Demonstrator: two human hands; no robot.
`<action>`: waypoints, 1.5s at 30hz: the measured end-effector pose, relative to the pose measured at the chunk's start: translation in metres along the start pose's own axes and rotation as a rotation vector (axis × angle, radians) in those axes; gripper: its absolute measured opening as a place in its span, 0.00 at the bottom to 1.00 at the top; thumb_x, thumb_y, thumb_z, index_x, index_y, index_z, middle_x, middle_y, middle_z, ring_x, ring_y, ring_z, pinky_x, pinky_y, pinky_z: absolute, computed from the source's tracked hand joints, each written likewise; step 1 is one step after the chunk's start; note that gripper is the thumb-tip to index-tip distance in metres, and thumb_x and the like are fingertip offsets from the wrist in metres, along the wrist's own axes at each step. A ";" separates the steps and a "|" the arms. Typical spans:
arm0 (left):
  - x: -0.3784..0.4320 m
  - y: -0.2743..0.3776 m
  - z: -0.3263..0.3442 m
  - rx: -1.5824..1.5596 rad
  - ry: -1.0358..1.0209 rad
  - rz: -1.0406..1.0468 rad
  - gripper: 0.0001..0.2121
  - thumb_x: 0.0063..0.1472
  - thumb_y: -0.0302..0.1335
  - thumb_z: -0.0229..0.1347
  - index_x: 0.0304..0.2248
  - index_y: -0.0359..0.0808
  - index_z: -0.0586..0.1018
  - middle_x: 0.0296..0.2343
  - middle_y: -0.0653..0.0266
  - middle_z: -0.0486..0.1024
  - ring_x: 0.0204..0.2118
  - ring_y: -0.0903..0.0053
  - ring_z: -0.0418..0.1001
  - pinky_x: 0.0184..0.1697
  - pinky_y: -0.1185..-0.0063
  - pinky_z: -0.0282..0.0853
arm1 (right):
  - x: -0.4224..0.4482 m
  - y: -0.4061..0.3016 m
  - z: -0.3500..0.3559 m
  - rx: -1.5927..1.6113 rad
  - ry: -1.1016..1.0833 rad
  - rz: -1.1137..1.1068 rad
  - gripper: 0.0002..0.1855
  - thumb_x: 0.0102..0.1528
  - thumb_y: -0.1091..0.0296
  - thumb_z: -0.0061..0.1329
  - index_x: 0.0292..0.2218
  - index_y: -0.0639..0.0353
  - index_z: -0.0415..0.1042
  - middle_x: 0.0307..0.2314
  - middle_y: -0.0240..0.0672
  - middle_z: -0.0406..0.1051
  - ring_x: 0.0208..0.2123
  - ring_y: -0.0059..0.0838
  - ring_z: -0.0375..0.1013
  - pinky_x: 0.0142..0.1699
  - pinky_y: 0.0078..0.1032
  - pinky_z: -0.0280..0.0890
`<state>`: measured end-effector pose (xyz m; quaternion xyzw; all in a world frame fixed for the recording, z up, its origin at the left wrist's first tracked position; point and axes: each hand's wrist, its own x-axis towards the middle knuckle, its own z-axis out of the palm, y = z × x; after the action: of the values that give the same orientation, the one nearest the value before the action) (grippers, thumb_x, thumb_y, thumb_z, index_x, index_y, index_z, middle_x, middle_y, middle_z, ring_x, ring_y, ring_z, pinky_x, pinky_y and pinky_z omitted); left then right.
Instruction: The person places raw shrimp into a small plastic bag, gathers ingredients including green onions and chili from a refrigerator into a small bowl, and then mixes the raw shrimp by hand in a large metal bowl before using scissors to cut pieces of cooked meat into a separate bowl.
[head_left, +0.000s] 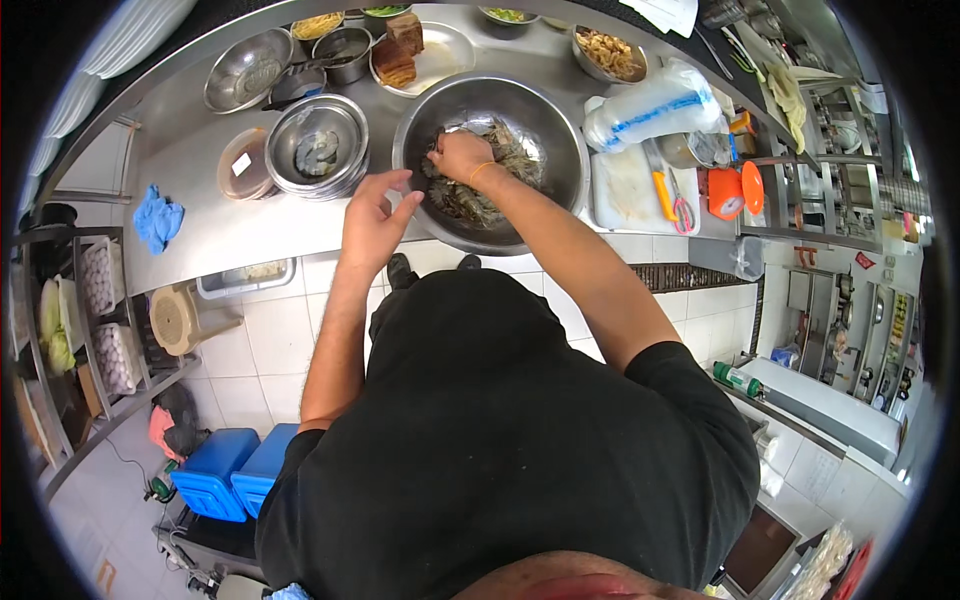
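Note:
A large stainless steel bowl (551, 112) on the steel counter holds a heap of raw, shell-on shrimp (517, 161). My right hand (466, 157) reaches into it, fingers bent down among the shrimp at the heap's left side; whether it grips one is hidden. Just left of that bowl's rim is my left hand (381, 217), thumb and fingers apart, holding nothing. Beyond it stands a stack of smaller steel bowls (281, 150), the top one with some peeled grey shrimp (316, 152) at its bottom.
Right of the large bowl lies a white cutting board (626, 191) with a yellow-handled knife (663, 193) and scissors (682, 210). A roll of plastic bags (652, 112) is behind it. A lidded container (244, 165) and blue cloth (157, 217) lie left; a plate of cooked meat (442, 64) stands behind.

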<state>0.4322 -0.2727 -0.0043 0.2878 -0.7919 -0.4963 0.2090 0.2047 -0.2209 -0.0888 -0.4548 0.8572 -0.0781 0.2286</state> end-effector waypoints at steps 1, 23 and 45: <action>-0.003 -0.002 0.000 -0.003 -0.012 -0.014 0.17 0.60 0.29 0.66 0.49 0.39 0.81 0.36 0.67 0.76 0.22 0.87 0.62 0.26 0.84 0.63 | 0.003 -0.002 0.000 -0.022 0.019 0.004 0.19 0.59 0.50 0.54 0.42 0.56 0.80 0.40 0.45 0.79 0.47 0.47 0.77 0.53 0.43 0.71; -0.010 -0.085 -0.148 0.111 0.303 -0.298 0.16 0.64 0.34 0.63 0.48 0.38 0.82 0.30 0.70 0.78 0.27 0.84 0.70 0.33 0.81 0.67 | -0.062 0.076 -0.065 0.284 0.561 -0.037 0.31 0.57 0.55 0.60 0.58 0.57 0.69 0.47 0.50 0.74 0.47 0.47 0.75 0.51 0.38 0.70; 0.031 -0.451 -0.441 0.639 0.707 -0.465 0.35 0.60 0.51 0.56 0.53 0.25 0.72 0.43 0.40 0.80 0.47 0.50 0.79 0.48 0.63 0.73 | -0.105 -0.079 -0.086 0.797 0.284 -0.128 0.24 0.61 0.67 0.56 0.57 0.57 0.69 0.45 0.41 0.73 0.39 0.28 0.77 0.44 0.27 0.73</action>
<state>0.7935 -0.7411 -0.2265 0.6548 -0.7004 -0.1360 0.2495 0.2743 -0.1869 0.0484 -0.3680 0.7529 -0.4793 0.2608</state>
